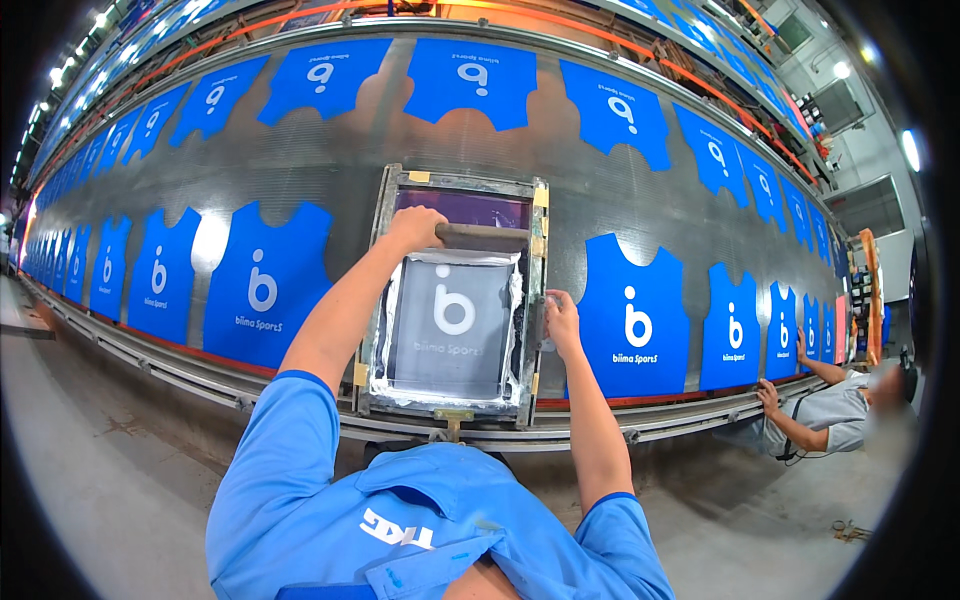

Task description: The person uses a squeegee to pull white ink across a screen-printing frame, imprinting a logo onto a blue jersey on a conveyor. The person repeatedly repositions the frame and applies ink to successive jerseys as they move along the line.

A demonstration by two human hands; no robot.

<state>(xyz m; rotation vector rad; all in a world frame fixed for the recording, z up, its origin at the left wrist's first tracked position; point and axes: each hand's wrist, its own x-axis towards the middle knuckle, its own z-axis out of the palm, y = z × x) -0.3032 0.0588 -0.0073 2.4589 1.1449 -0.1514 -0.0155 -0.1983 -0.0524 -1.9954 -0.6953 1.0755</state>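
Our left hand (418, 228) clamps the squeegee (488, 238) toward twelve o'clock inside the screen-printing frame (531, 340); we'd best press evenly. Our right hand (563, 322) sits at three o'clock, grip unclear.

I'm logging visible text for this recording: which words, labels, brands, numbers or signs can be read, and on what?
Wording isn't copied here; its places are:
Nearest blue shirt panels: white lettering, legible.
Opposite-row panels: inverted lettering, partly legible.
Panels toward the left end: too small to read.
Printing screen: faint pale lettering, legible.
Blue work shirt: bold white letters.
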